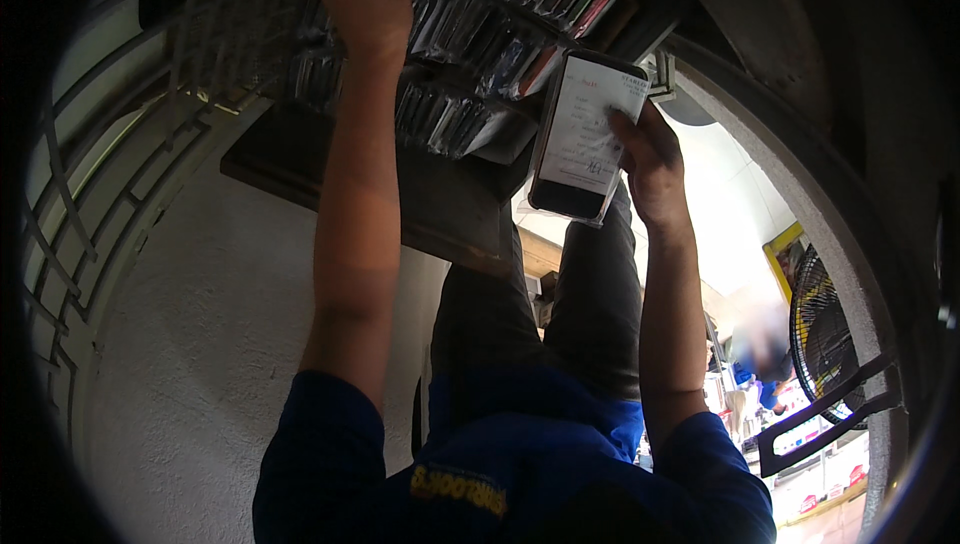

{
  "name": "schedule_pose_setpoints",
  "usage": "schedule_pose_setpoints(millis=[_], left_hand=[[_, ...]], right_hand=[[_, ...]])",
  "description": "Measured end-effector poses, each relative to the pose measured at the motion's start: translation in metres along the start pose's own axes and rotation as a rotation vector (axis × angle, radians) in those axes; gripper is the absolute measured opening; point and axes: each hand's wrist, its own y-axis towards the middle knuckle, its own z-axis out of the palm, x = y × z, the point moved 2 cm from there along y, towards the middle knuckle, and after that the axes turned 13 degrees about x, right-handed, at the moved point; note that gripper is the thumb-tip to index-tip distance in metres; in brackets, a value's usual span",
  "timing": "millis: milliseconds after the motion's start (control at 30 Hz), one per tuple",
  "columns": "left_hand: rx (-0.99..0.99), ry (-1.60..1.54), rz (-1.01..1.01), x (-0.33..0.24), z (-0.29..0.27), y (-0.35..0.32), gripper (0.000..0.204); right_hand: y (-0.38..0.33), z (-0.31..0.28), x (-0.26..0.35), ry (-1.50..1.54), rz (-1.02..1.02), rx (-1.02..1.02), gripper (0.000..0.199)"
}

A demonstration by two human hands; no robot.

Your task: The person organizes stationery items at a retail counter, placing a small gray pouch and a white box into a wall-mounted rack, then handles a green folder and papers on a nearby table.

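Observation:
In my right hand point(652, 166) is a dark smartphone point(553, 194) inside a clear plastic bag, with a white handwritten paper slip point(588, 124) over its face. The thumb presses on the slip and the fingers go behind the phone. My left hand point(368, 6) reaches up to the top edge of the view, at rows of thin plastic-wrapped packets point(450, 29) standing on edge. Its fingers are curled together, partly cut off by the frame. Whatever they may grip there does not show clearly.
The packets fill tiered rows above a dark wooden ledge point(460, 244). Metal grillwork point(60, 274) runs along the left, beside a pale wall point(200, 344). To the right are a black fan point(825, 334) and a dark metal bracket point(825, 419). Beyond, a person in blue point(755, 369) is near lit shelves.

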Motion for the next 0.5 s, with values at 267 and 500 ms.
schedule_pose_setpoints(millis=[267, 500], left_hand=[[-0.177, 0.14, 0.476, 0.013, 0.0, -0.003, 0.017], [-0.159, 0.67, 0.54, 0.011, -0.01, 0.003, 0.03]], right_hand=[[-0.001, 0.0, -0.002, 0.018, 0.021, -0.024, 0.032], [0.0, 0.003, -0.003, 0.041, -0.006, -0.021, 0.035]])
